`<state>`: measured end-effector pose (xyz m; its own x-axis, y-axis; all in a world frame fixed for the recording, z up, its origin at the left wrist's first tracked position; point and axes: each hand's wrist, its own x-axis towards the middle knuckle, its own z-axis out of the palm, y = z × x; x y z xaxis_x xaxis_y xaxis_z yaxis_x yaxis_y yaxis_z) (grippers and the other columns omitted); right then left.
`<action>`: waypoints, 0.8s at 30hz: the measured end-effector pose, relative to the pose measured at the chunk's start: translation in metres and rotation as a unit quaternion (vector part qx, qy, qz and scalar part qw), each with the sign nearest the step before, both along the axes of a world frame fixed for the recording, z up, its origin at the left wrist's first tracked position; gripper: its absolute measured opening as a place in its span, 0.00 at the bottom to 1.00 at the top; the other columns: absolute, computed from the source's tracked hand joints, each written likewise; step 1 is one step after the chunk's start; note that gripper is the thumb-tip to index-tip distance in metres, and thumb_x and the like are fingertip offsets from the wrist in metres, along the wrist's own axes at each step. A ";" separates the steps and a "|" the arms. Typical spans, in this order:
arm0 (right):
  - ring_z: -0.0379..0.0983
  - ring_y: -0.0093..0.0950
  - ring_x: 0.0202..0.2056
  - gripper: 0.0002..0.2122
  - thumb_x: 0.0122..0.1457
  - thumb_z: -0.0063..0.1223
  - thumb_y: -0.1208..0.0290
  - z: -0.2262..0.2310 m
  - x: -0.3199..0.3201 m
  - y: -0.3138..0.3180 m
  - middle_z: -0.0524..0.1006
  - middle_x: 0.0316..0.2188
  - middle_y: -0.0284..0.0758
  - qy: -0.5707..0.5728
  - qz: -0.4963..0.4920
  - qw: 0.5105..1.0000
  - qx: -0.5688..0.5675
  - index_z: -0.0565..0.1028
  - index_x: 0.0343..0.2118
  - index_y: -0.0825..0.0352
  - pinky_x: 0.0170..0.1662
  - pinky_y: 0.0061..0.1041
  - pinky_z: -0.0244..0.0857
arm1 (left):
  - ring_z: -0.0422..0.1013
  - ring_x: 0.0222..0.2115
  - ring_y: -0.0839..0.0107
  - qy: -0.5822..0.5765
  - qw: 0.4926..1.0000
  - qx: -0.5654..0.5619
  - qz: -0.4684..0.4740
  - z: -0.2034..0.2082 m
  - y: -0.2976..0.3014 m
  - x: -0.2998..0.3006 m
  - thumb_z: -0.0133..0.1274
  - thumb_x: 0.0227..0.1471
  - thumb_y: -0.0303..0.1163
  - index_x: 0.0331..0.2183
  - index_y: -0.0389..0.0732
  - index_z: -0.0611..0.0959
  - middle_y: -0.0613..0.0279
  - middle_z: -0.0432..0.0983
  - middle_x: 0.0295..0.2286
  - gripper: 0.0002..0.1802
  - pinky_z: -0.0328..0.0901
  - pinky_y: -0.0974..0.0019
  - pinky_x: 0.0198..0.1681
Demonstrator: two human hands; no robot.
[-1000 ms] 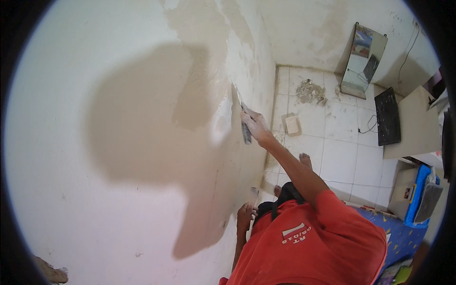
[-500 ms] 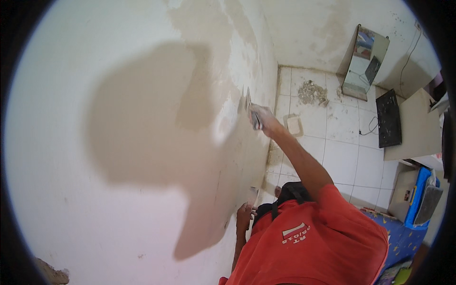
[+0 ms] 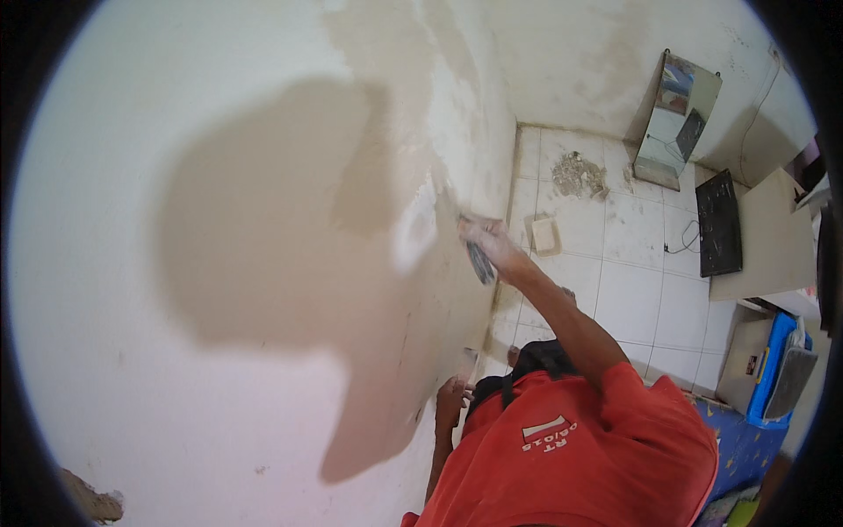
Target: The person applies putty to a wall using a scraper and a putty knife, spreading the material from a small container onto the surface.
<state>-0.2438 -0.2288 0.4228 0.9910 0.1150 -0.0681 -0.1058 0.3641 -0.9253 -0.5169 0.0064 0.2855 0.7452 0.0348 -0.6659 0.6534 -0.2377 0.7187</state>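
Note:
My right hand [image 3: 493, 244] is closed around a putty knife [image 3: 479, 263], its dark handle sticking out below the fist. The knife is up against the pale plastered wall [image 3: 263, 263], beside a brighter white patch of filler [image 3: 416, 230]; its blade is hard to make out. Lower down, close to the wall, my left hand [image 3: 452, 392] grips a flat, pale scraper [image 3: 469, 360], whose far end points away from me. Darker, damp-looking patches spread over the wall above and left of my right hand.
On the white tiled floor are a heap of rubble [image 3: 580, 174] and a shallow tray with a pale block [image 3: 544, 235]. A mirror [image 3: 667, 132] leans on the far wall. To the right are a black flat panel [image 3: 719, 224] and a blue-edged case [image 3: 773, 369].
My right hand has moved a little down and toward me with the putty knife, whose blade now shows less. My left hand stays nearly where it was.

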 end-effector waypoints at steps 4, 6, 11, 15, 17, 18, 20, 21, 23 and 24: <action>0.65 0.15 0.21 0.16 0.62 0.50 0.61 0.004 0.052 -0.012 0.72 0.22 0.26 0.035 -0.002 0.999 0.017 0.78 0.42 0.70 0.23 0.17 0.59 | 0.73 0.22 0.76 -0.038 0.999 0.004 -0.013 0.009 0.004 -0.001 0.41 0.62 0.34 0.40 0.33 0.77 0.55 0.81 0.32 0.15 0.64 0.73 0.22; 0.64 0.15 0.19 0.15 0.63 0.50 0.60 0.012 0.059 -0.005 0.71 0.20 0.26 0.027 0.018 0.999 0.011 0.77 0.39 0.69 0.21 0.18 0.57 | 0.73 0.22 0.76 -0.040 0.999 -0.002 -0.006 0.008 0.006 -0.006 0.41 0.62 0.34 0.40 0.33 0.77 0.55 0.81 0.31 0.15 0.64 0.73 0.22; 0.60 0.14 0.18 0.14 0.63 0.49 0.60 0.035 0.017 0.022 0.67 0.18 0.24 -0.008 0.023 1.000 -0.004 0.76 0.37 0.67 0.21 0.17 0.55 | 0.72 0.23 0.77 -0.002 1.000 0.000 0.014 0.001 0.013 -0.023 0.41 0.63 0.37 0.39 0.35 0.78 0.58 0.80 0.30 0.16 0.64 0.73 0.22; 0.60 0.17 0.23 0.15 0.64 0.51 0.60 0.039 -0.031 0.045 0.65 0.23 0.26 -0.097 0.039 0.989 -0.108 0.73 0.40 0.70 0.27 0.19 0.59 | 0.72 0.23 0.77 -0.014 1.000 0.000 -0.018 -0.002 0.016 -0.021 0.41 0.64 0.39 0.39 0.35 0.78 0.58 0.79 0.30 0.17 0.64 0.73 0.22; 0.65 0.21 0.27 0.16 0.64 0.50 0.62 0.045 -0.057 0.059 0.68 0.25 0.27 -0.144 0.008 0.982 -0.118 0.70 0.42 0.72 0.33 0.23 0.63 | 0.72 0.23 0.77 -0.016 1.000 -0.003 -0.026 -0.004 0.020 -0.018 0.42 0.63 0.40 0.40 0.35 0.78 0.58 0.80 0.30 0.18 0.64 0.73 0.22; 0.65 0.21 0.27 0.16 0.64 0.50 0.62 0.045 -0.072 0.062 0.68 0.25 0.27 -0.141 0.006 0.983 -0.120 0.70 0.42 0.72 0.33 0.23 0.63 | 0.72 0.23 0.77 -0.014 0.999 -0.004 -0.028 -0.002 0.019 -0.016 0.42 0.63 0.40 0.40 0.35 0.78 0.58 0.80 0.30 0.18 0.64 0.73 0.22; 0.66 0.24 0.30 0.16 0.65 0.49 0.63 0.045 -0.097 0.063 0.69 0.26 0.29 -0.177 0.001 0.976 -0.124 0.70 0.43 0.74 0.37 0.25 0.64 | 0.72 0.23 0.77 -0.027 0.999 -0.004 -0.032 0.003 0.018 -0.014 0.42 0.63 0.40 0.42 0.35 0.78 0.58 0.80 0.30 0.18 0.64 0.73 0.22; 0.67 0.24 0.31 0.16 0.65 0.49 0.63 0.045 -0.106 0.064 0.70 0.27 0.29 -0.189 0.000 0.974 -0.125 0.69 0.43 0.74 0.39 0.26 0.65 | 0.72 0.23 0.77 -0.027 0.999 -0.005 -0.031 0.003 0.019 -0.016 0.42 0.63 0.40 0.42 0.35 0.78 0.58 0.80 0.30 0.18 0.64 0.73 0.22; 0.69 0.23 0.28 0.14 0.65 0.48 0.64 0.039 -0.119 0.050 0.72 0.25 0.30 -0.190 0.052 0.960 -0.200 0.71 0.44 0.72 0.35 0.23 0.66 | 0.73 0.23 0.77 -0.019 1.000 -0.008 -0.021 0.001 0.024 -0.018 0.42 0.63 0.39 0.43 0.35 0.78 0.58 0.80 0.30 0.18 0.64 0.73 0.23; 0.69 0.23 0.28 0.14 0.65 0.48 0.64 0.038 -0.118 0.039 0.72 0.25 0.30 -0.194 0.057 0.958 -0.203 0.71 0.44 0.72 0.35 0.23 0.66 | 0.73 0.23 0.77 -0.022 1.000 -0.012 -0.016 0.000 0.026 -0.018 0.42 0.63 0.39 0.43 0.35 0.78 0.58 0.80 0.30 0.18 0.64 0.73 0.23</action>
